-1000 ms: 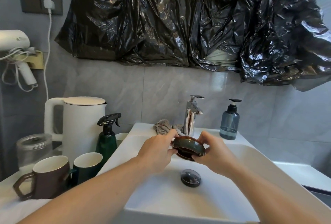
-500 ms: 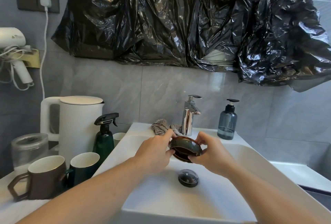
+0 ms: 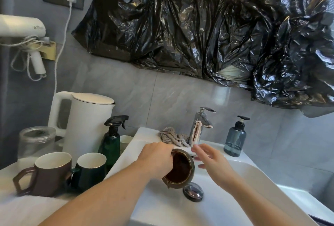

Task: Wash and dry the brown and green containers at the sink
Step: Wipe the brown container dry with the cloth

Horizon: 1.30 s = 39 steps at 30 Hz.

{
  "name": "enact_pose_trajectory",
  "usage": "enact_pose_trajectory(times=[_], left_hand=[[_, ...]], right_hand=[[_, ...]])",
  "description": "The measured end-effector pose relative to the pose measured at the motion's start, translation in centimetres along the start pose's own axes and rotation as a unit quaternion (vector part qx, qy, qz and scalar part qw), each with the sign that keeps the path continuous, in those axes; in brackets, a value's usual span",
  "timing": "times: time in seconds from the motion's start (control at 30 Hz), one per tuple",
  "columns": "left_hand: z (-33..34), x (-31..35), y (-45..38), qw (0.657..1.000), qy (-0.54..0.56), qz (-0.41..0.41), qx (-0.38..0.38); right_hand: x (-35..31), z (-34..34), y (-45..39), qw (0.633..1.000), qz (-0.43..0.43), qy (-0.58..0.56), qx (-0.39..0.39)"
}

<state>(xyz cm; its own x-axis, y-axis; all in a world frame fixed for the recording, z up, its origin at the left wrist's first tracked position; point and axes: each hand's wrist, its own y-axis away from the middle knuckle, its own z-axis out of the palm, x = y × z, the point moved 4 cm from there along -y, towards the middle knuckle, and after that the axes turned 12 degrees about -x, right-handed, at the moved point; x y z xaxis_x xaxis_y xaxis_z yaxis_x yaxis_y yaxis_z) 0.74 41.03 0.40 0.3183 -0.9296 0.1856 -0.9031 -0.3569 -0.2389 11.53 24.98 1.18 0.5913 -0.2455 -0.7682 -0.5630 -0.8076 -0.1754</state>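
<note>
My left hand [image 3: 155,158] grips a small round brown-and-green dish [image 3: 179,169] by its rim, tilted on edge over the white sink [image 3: 253,173], its dark inside facing right. My right hand [image 3: 212,158] hovers just right of the dish, fingers spread, holding nothing, below the chrome faucet [image 3: 198,126]. On the counter at the left stand a brown mug [image 3: 47,173] and a green mug [image 3: 90,169], both upright. A grey cloth [image 3: 171,136] lies on the sink's back ledge beside the faucet.
A white kettle [image 3: 86,119], a green spray bottle [image 3: 113,139], a small white cup [image 3: 125,139] and a glass jar [image 3: 36,140] crowd the left counter. A blue soap dispenser [image 3: 235,138] stands right of the faucet. The drain plug [image 3: 193,191] sits in the basin.
My right hand has let go of the dish and opened. My left hand has tipped the dish from nearly flat onto its edge and lowered it toward the drain.
</note>
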Motion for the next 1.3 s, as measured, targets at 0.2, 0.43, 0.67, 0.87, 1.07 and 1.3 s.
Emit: enact_pose_trajectory(times=[0.2,0.43,0.67,0.87,1.07,1.3], left_hand=[[0.2,-1.2,-0.2,1.000,-0.008,-0.030,0.003],[0.5,-1.2,-0.2,0.998,-0.049,-0.043,-0.015],[0.6,-0.9,-0.2,0.996,-0.078,-0.033,-0.030],[0.5,-1.4,0.1,0.994,-0.081,-0.052,-0.043],[0.3,-1.9,0.8,0.995,-0.021,-0.085,-0.036],[0.6,-1.6,0.4,0.991,0.039,-0.131,-0.009]], right_hand=[[-3.0,1.7,-5.8,0.986,-0.003,0.165,0.003],[-1.6,3.3,-12.6,0.977,0.053,0.204,-0.005],[0.0,4.1,-14.5,0.930,0.094,0.353,-0.031],[-0.9,2.5,-11.5,0.970,0.059,0.232,0.033],[0.6,-1.2,-4.2,0.978,0.129,0.134,0.099],[3.6,-4.5,1.0,0.971,0.168,0.120,0.124]])
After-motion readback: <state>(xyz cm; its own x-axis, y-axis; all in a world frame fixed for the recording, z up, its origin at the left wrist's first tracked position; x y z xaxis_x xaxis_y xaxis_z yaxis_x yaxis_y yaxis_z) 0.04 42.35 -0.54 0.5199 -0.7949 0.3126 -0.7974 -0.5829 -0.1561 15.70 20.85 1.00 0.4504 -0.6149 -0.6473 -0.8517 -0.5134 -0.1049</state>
